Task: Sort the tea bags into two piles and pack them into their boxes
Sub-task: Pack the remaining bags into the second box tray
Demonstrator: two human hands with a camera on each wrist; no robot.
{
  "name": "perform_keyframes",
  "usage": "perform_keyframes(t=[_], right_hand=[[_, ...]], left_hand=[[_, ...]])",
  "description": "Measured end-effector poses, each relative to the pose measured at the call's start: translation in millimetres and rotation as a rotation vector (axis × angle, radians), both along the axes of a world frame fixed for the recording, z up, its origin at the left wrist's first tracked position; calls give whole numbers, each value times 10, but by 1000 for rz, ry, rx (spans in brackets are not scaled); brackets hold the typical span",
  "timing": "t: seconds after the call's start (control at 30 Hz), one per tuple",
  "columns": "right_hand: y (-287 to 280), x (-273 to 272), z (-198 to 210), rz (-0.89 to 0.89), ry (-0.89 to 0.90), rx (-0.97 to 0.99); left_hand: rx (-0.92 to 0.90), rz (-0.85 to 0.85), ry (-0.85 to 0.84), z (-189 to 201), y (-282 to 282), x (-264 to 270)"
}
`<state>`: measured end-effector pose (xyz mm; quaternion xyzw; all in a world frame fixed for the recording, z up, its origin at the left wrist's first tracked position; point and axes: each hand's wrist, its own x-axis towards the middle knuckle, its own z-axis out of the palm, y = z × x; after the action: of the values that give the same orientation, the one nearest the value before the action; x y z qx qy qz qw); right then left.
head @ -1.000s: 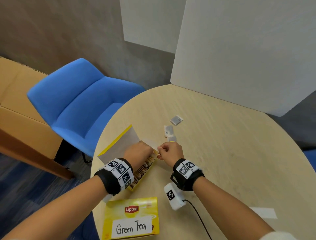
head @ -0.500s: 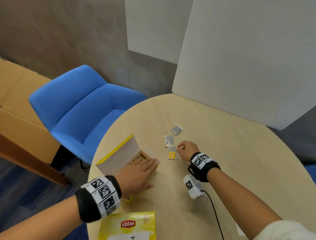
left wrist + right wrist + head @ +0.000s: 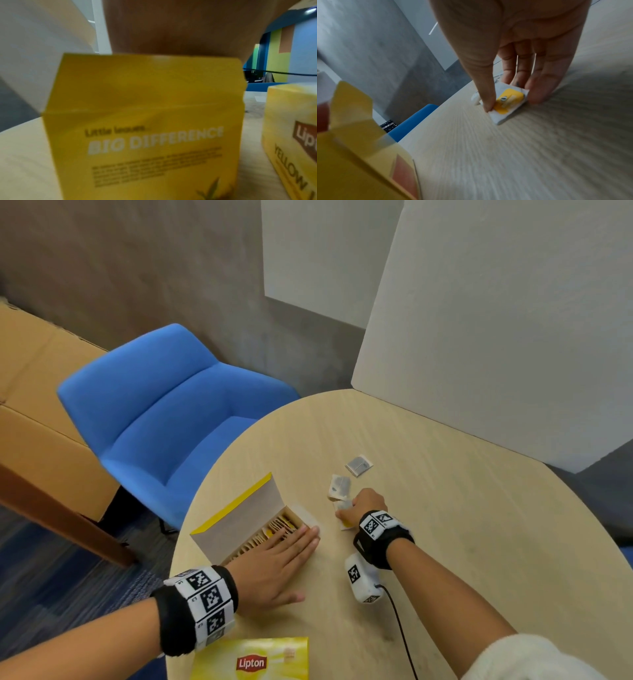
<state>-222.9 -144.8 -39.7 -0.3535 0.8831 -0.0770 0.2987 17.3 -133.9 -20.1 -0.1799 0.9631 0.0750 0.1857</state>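
Note:
An open yellow tea box [image 3: 239,515] [image 3: 140,121] [image 3: 351,155] with its lid up stands at the table's left and holds several tea bags. My left hand [image 3: 274,563] lies flat, fingers straight, on the box's near edge. My right hand [image 3: 363,505] [image 3: 510,81] pinches a white tea bag with a yellow tag [image 3: 508,104] [image 3: 345,524] between thumb and fingers, on the table right of the box. Two grey tea bags [image 3: 339,486] [image 3: 358,465] lie just beyond it. A closed yellow Lipton box [image 3: 253,659] [image 3: 291,142] sits at the near edge.
The round wooden table [image 3: 445,508] has a white board [image 3: 496,337] leaning at its far edge. A blue chair [image 3: 164,412] stands to the left. A white wrist device [image 3: 359,578] with a black cable hangs under my right wrist.
My right hand left the open box, reached right to the loose bags and took hold of the yellow-tagged one. My left hand came out of the box and now lies flat on its edge.

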Motion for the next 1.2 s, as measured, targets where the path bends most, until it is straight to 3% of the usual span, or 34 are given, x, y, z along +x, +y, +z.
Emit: perform_keyframes(t=[0.23,0.4,0.6,0.73,0.9,1.1,1.2], right_hand=[[182,-273,78,-98,-156,-83],[168,-490,185,-21,-213,-42],[-167,-476,296,-135,-362,-326],[-388,-326,153,0,-237,-212],[-461,-327,59,233,-85,-60],[-452,-438,51,188,-186,-50],[-516,-609,100,60,-320,-177]], left_hand=[[31,-67,51,96,7,-19],[79,-42,139,263,9,-84],[72,111,231,462,-162,-183],[-46,150,267,394,-308,-209],[37,146,250,374,-405,-346],[138,250,358,422,-440,-522],[169,291,404,503,-494,-638]])
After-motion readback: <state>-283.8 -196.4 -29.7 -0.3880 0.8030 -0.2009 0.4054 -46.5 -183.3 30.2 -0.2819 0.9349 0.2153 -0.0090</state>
